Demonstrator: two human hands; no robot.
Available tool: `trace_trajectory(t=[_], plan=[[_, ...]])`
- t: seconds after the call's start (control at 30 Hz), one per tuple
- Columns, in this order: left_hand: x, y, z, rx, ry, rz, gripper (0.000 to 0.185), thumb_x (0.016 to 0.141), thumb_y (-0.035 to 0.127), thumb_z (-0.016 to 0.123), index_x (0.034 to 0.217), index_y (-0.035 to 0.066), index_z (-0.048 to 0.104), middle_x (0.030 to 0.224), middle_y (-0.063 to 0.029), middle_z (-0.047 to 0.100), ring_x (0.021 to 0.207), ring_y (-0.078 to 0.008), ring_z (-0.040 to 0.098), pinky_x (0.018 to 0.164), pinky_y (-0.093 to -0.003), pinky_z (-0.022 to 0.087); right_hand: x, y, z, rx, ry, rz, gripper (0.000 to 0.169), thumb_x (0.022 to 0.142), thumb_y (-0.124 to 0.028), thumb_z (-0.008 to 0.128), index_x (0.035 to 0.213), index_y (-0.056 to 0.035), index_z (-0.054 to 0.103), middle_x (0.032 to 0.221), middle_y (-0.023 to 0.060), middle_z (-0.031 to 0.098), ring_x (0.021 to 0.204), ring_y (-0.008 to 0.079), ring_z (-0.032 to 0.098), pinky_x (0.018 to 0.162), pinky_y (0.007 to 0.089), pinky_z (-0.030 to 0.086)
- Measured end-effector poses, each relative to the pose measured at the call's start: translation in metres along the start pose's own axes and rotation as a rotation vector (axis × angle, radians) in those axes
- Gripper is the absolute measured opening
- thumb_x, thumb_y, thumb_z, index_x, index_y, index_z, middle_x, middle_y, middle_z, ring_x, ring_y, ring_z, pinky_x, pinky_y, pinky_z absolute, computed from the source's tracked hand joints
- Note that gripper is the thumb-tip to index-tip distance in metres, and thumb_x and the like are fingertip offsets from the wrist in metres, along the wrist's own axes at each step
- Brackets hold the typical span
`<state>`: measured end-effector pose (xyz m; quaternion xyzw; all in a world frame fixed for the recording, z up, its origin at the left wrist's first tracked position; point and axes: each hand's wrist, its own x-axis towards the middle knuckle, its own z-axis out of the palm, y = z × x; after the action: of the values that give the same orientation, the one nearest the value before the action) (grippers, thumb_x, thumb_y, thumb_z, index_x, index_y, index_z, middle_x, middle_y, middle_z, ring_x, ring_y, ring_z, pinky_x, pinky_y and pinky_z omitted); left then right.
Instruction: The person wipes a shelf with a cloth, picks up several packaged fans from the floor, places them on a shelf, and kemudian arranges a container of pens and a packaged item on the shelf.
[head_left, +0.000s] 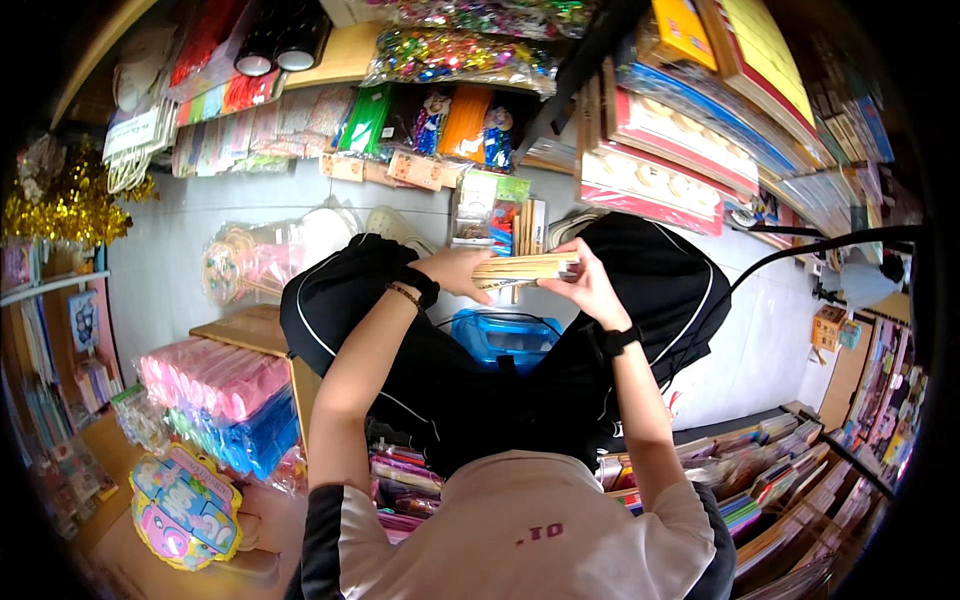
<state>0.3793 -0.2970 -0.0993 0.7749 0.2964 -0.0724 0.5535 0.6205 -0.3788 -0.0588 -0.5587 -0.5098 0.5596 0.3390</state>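
Between my hands is a small stack of thin, tan-edged packs (525, 268), with printing on the lowest side. My right hand (592, 283) grips its right end, thumb below and fingers above. At the left end, my left hand (454, 271) holds the stack with its fingers partly spread. Just beyond, more tan-edged packs (531, 225) stand upright on the floor beside a clear plastic package (476, 206) with colourful contents. A blue plastic bin (502, 334) sits between my legs, under the stack.
Shelves of bagged tinsel (457, 56) and coloured fringe packs (367, 116) are ahead. Boxed goods (652, 184) jut out at right. At left, pink bagged goods (225, 375) lie by a cardboard box (247, 326). A wrapped bundle (240, 262) rests on the tiled floor (172, 202).
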Motion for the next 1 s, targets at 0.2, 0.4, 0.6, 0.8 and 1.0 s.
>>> trace_trajectory(t=[0.2,0.4,0.6,0.8,1.0], plan=[[0.001,0.037,0.017,-0.040,0.023,0.105,0.042,0.082,0.030,0.060,0.110,0.000,0.051,0.088,-0.0164,0.062,0.079,-0.0208,0.060,0.071,-0.0291,0.046,-0.050,-0.035,-0.023,0.201,0.107,-0.036,0.046,0.069,0.003,0.070,0.105,-0.0050,0.043,0.096,0.0027,0.055,0.090,0.0101,0.056,0.074,0.0234,0.050],[-0.013,0.068,0.049,-0.488,-0.014,0.157,0.040,0.085,0.024,0.059,0.113,-0.001,0.046,0.091,-0.0066,0.058,0.075,-0.0104,0.056,0.069,-0.0255,0.047,-0.069,-0.068,-0.034,0.426,0.163,-0.095,0.063,0.072,0.008,0.065,0.124,-0.0048,0.032,0.108,0.0114,0.056,0.101,0.0166,0.054,0.082,0.0270,0.048],[-0.045,0.086,0.070,-0.938,0.130,0.043,0.029,0.088,0.022,0.055,0.107,0.002,0.045,0.076,-0.0019,0.055,0.061,-0.0067,0.054,0.055,-0.0215,0.046,-0.090,-0.082,-0.049,0.473,0.254,-0.027,0.021,0.077,0.009,0.059,0.092,-0.0010,0.049,0.096,0.0175,0.062,0.089,0.0178,0.061,0.076,0.0254,0.050],[-0.064,0.091,0.094,-0.987,0.146,-0.024,0.027,0.091,0.023,0.050,0.109,0.002,0.046,0.078,0.0002,0.054,0.064,-0.0047,0.051,0.058,-0.0193,0.045,-0.083,-0.085,-0.045,0.531,0.153,-0.075,0.017,0.077,0.011,0.056,0.079,-0.0039,0.047,0.094,0.0182,0.062,0.083,0.0156,0.061,0.071,0.0239,0.051],[-0.073,0.114,0.114,-1.271,0.243,-0.008,0.040,0.088,0.024,0.057,0.118,0.002,0.042,0.094,-0.0009,0.054,0.079,-0.0050,0.051,0.068,-0.0174,0.043,-0.060,-0.085,-0.025,0.534,0.190,-0.123,0.013,0.081,0.005,0.057,0.077,-0.0036,0.047,0.093,0.0147,0.063,0.084,0.0118,0.061,0.062,0.0186,0.047]])
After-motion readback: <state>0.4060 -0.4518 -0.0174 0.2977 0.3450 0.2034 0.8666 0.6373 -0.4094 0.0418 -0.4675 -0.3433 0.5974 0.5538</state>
